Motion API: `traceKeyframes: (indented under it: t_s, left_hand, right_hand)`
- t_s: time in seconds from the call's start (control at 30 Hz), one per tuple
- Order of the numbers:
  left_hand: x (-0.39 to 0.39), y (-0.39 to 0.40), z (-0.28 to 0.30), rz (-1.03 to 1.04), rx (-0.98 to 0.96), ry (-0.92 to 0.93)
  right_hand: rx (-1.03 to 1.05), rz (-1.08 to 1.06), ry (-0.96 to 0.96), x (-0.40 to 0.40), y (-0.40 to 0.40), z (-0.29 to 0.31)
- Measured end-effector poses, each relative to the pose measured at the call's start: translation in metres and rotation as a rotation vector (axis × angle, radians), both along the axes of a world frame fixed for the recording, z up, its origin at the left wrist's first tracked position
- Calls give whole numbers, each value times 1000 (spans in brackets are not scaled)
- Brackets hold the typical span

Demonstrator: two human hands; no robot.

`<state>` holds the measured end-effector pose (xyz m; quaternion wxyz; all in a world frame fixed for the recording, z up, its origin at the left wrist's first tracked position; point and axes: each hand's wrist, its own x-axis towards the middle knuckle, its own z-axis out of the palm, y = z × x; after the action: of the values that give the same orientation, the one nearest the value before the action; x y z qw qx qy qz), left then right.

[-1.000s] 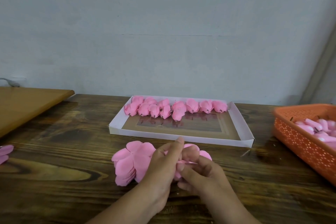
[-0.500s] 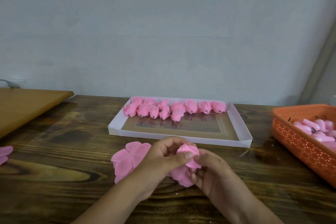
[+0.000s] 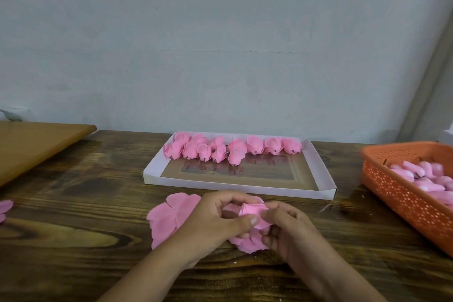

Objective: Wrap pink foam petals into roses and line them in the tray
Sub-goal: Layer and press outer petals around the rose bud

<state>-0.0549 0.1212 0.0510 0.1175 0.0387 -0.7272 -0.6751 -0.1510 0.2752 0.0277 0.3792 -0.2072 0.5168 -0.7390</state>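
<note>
Two bins: tray (image 3: 321, 174) at tabletop (image 3: 73, 203) back edge, roses (image 3: 232, 148) inside; basket (image 3: 402, 193) at right edge.
Petals: stack (image 3: 169, 218) beside left hand (image 3: 213, 218).
Grip: both hands pinch rose (image 3: 252, 213); right hand (image 3: 291, 230) curled beneath.

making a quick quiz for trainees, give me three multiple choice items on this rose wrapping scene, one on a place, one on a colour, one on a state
1. Where do the finished roses lie in the white tray?
A. along its far side
B. along its near side
C. piled in its middle

2. What colour is the basket on the right?
A. blue
B. orange
C. white

3. What are the two hands doing?
A. resting flat on the table
B. both holding a half-wrapped pink rose
C. lifting the tray

Answers:
1 A: the roses sit in a row by the tray's far wall, and the near part of the tray floor is bare.
2 B: its perforated wall is orange, with pink pieces inside.
3 B: the left hand and the right hand curl their fingers round the rose just above the wooden table.
</note>
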Motion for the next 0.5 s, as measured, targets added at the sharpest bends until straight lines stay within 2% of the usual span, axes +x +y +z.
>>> traceKeyframes:
  t_s: [0.13, 0.33, 0.5]
  left_hand:
    - [0, 0, -2, 10, -9, 7]
    - [0, 1, -5, 79, 10, 27]
    - [0, 1, -5, 49, 62, 47]
  right_hand:
    - [-4, 67, 40, 1, -1, -1]
    - [-5, 34, 15, 1, -3, -3]
    - [4, 4, -13, 0, -4, -4]
